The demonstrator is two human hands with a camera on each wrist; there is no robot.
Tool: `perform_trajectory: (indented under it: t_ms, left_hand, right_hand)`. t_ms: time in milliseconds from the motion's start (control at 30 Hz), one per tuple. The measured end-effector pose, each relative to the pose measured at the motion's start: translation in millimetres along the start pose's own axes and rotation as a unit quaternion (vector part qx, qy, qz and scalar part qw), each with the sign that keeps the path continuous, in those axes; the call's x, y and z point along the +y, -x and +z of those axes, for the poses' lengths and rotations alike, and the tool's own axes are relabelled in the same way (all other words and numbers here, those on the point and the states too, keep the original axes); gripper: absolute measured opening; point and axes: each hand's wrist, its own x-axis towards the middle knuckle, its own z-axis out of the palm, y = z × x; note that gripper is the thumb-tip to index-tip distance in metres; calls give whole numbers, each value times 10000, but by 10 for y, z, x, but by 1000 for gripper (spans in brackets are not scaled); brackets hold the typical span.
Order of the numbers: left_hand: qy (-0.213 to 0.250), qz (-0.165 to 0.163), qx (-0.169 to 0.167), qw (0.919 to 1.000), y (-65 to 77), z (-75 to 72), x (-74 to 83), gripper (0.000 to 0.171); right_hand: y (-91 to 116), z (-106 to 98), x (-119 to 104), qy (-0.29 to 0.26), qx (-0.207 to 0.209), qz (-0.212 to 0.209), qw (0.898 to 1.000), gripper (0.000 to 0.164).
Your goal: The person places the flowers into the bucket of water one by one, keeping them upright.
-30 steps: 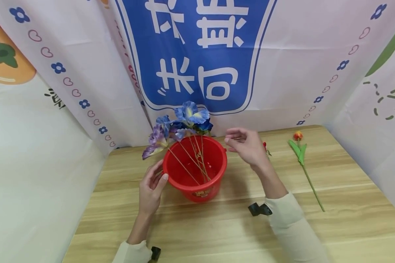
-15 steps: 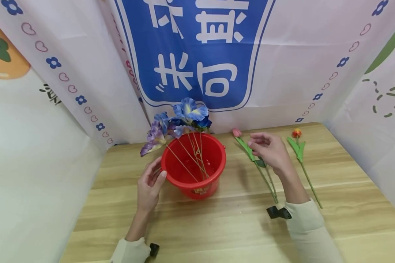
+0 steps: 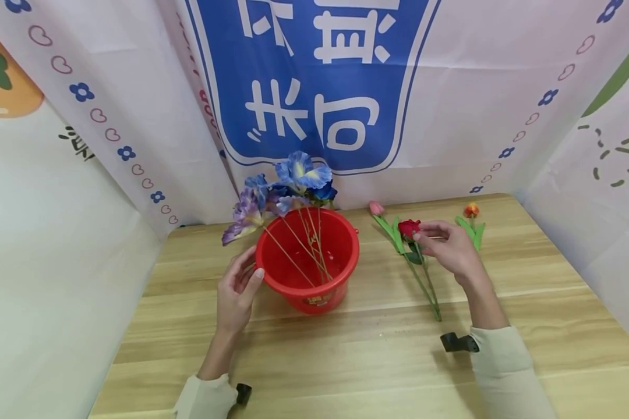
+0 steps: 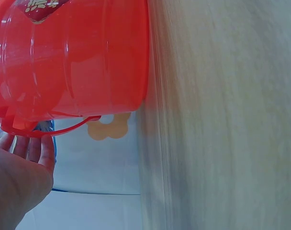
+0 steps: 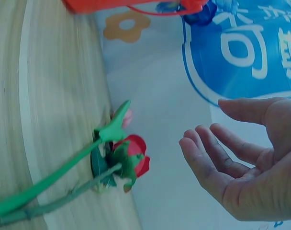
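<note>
A red bucket [image 3: 335,297] stands on the table, holding blue irises [image 3: 303,173], a purple iris [image 3: 246,210] and a dark blue flower [image 3: 325,192]. My left hand [image 3: 235,299] touches its left rim, thumb at the edge; in the left wrist view, relaxed fingers [image 4: 47,152] reach up to the red handle [image 4: 69,129]. To the right of the bucket, my right hand [image 3: 451,247] hovers by a red rose [image 3: 409,228], fingers loosely bent and holding nothing. That gap shows between hand [image 5: 253,177] and rose in the right wrist view. The rose lies alongside a pink tulip [image 3: 376,208].
An orange-red tulip [image 3: 470,210] lies farther right, its stem partly hidden behind my right hand. The wooden table [image 3: 356,361] meets a white printed cloth [image 3: 451,145] at the back, with a blue panel [image 3: 304,157] on it. Cloth also hangs at both sides.
My right hand has moved right from beside the bucket, uncovering the pink tulip and then the red rose. My left hand has stayed at the bucket's rim.
</note>
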Motion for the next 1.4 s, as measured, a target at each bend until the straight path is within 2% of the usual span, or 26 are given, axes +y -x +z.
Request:
perform_trajectory:
  t_ms: [167,367,567,733,933,1067,1233,1400]
  left_hand:
    - [-3,-21,-19,10000,-3,-9,-7,48]
    - [-100,-111,-54,9999,-1,-21,4,49]
    - [-97,-175,-80,9998,3,-31,12,49]
    - [-49,-114,-55,9999,18,-33,0,49]
    - [28,-10,-10,10000,14,-13,0,48]
    - [3,-67,-16,10000,10,-8,11,48]
    - [-65,-201,-6,9998,18,-15,15,49]
    - [-54,-252,12,9997,29,-22,13,49]
  right_hand:
    - [-46,-105,121,-165,-7,90,9998,54]
    - [-133,-176,307,-371,-277,303,9985,58]
    - [-207,-126,451,-674,-716,486,9940,61]
    - [-251,-79,514,-866,-916,532,9906,59]
    - [-273,-104,558,-757,-803,570,9923,60]
    - [-298,-148,626,-640,-735,657,9931,62]
    - [-326,-141,714,-757,-704,962,9900,62]
    - [-330,-61,778,-417,-599,951,9928,61]
